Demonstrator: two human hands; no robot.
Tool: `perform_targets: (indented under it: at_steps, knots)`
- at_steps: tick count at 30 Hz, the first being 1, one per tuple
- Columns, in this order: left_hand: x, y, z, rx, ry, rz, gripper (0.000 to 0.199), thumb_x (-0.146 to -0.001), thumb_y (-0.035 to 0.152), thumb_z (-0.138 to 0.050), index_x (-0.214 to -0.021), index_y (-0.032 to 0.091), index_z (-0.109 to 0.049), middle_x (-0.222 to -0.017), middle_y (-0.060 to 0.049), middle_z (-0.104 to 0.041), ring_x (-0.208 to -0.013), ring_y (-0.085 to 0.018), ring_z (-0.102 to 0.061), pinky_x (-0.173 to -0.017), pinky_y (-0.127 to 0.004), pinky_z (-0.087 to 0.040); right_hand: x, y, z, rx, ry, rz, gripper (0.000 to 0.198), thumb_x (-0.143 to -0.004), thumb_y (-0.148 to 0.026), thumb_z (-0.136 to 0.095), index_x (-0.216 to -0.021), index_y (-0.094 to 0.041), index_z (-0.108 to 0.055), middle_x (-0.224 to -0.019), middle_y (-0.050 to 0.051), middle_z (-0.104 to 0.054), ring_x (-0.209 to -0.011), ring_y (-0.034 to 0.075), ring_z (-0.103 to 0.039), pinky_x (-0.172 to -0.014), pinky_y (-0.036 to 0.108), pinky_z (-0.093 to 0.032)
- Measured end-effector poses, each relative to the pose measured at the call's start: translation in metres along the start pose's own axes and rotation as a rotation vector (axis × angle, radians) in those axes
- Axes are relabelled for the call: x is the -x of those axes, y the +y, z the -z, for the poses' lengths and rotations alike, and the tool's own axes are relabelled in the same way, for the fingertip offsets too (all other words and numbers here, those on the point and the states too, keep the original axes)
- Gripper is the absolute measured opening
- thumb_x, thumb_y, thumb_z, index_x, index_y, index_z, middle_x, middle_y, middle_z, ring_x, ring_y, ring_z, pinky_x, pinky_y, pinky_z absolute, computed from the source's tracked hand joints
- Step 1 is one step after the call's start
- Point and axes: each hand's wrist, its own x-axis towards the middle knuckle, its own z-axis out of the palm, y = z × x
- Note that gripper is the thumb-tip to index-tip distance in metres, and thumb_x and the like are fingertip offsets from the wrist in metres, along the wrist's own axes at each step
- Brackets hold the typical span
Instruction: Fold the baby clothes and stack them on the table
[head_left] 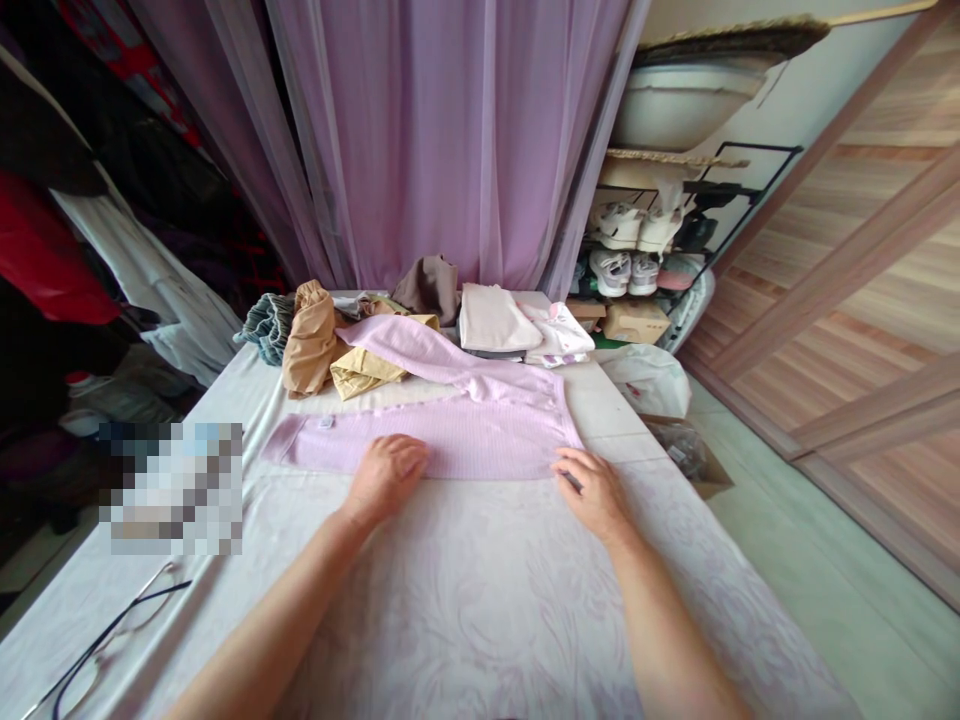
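Soft, diffuse light brightens the surface (pixel 495 600), with only faint shadows; the ribbing on the garment (pixel 480 435) shows, slightly soft. The far left sinks near black. Wide-angle distortion slants and stretches the door (pixel 847 300) at right. Mosaic blocks (pixel 176 490) hide a patch at left.

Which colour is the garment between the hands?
The garment is pale lilac, seen in the head view.

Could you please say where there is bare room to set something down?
Bare pale, patterned tablecloth lies between the left forearm and right forearm, this side of the ribbed lilac garment, and outside the right forearm. Bunched and folded clothes crowd the far end.
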Motion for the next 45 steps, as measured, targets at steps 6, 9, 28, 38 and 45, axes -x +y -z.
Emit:
perform_targets:
  at_steps: [6,9,28,38,45]
  knots:
    - [-0.035,0.066,-0.038,0.132,-0.13,-0.279,0.024,-0.095,0.034,-0.053,-0.106,0.027,-0.073,-0.113,-0.001,-0.072,-0.107,-0.019,-0.062,-0.097,-0.035,-0.043,0.001,0.001,0.001,0.021,-0.017,0.037,0.024,-0.091,-0.027,-0.051,-0.094,-0.024,-0.074,-0.116,0.006,-0.071,-0.105,0.021,-0.063,-0.093,0.036,-0.044]
    - [-0.044,0.077,-0.043,0.046,-0.138,-0.282,0.022,-0.094,0.035,-0.055,-0.105,0.026,-0.072,-0.108,-0.003,-0.072,-0.103,-0.02,-0.062,-0.094,-0.036,-0.045,-0.002,0.003,-0.002,0.036,0.045,0.065,0.024,-0.092,-0.028,-0.05,-0.09,-0.025,-0.074,-0.11,0.004,-0.073,-0.101,0.02,-0.063,-0.09,0.034,-0.044]
    - [-0.037,0.088,-0.057,0.119,-0.03,-0.352,0.034,-0.095,0.039,-0.053,-0.12,0.02,-0.062,-0.131,-0.009,-0.064,-0.125,-0.024,-0.054,-0.11,-0.045,-0.037,-0.004,-0.012,0.013,0.068,0.074,0.095,0.025,-0.096,-0.029,-0.046,-0.099,-0.022,-0.07,-0.105,0.005,-0.074,-0.098,0.019,-0.062,-0.094,0.035,-0.035]
    - [-0.04,0.097,-0.063,0.088,-0.216,-0.32,0.061,-0.096,0.06,-0.038,-0.146,0.026,-0.044,-0.155,-0.006,-0.042,-0.145,-0.028,-0.032,-0.119,-0.054,-0.022,-0.003,-0.006,-0.005,0.146,-0.015,0.005,0.036,-0.099,-0.032,-0.037,-0.113,-0.026,-0.07,-0.124,0.007,-0.069,-0.119,0.023,-0.059,-0.113,0.051,-0.021]
    - [-0.047,0.091,-0.053,0.066,-0.105,-0.246,0.048,-0.101,0.046,-0.033,-0.135,0.022,-0.056,-0.141,-0.008,-0.057,-0.136,-0.024,-0.046,-0.114,-0.046,-0.034,-0.015,-0.029,-0.009,0.145,0.025,0.057,0.036,-0.098,-0.031,-0.04,-0.122,-0.022,-0.066,-0.131,0.01,-0.065,-0.124,0.024,-0.055,-0.114,0.049,-0.021]
